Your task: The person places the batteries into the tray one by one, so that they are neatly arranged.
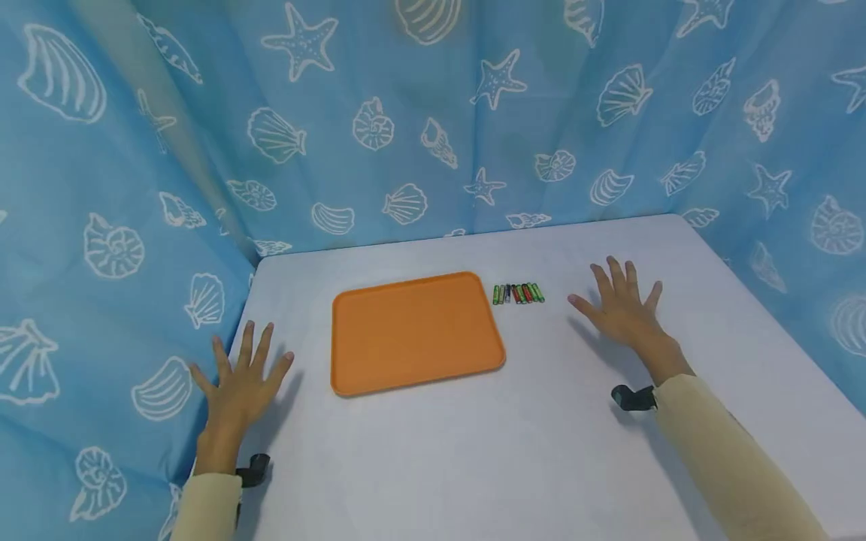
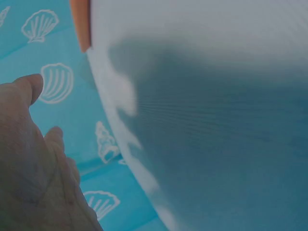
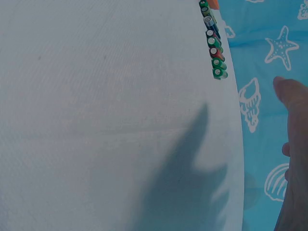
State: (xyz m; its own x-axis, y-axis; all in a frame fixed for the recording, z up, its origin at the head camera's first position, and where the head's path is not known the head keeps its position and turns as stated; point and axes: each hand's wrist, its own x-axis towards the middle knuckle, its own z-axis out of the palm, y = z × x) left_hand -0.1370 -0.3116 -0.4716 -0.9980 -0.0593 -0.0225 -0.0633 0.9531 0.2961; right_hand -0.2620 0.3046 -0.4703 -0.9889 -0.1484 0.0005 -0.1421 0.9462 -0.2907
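Observation:
My left hand [image 1: 238,391] hovers with fingers spread over the table's left edge, left of an orange tray [image 1: 416,334]. Fingers fanned out, my right hand [image 1: 625,312] is above the table to the right of a row of batteries [image 1: 518,294]. Neither hand holds anything, and each casts a shadow on the cloth. The batteries, several green ones with a few red and a dark one, lie side by side just off the tray's right upper corner. In the right wrist view their ends [image 3: 217,72] show, with the right thumb [image 3: 288,89] at the edge.
A white cloth covers the table [image 1: 433,466]. Blue curtains [image 1: 406,150] with white shells and starfish hang behind it and along both sides. Each wrist carries a small dark camera, such as the right wrist camera [image 1: 632,398].

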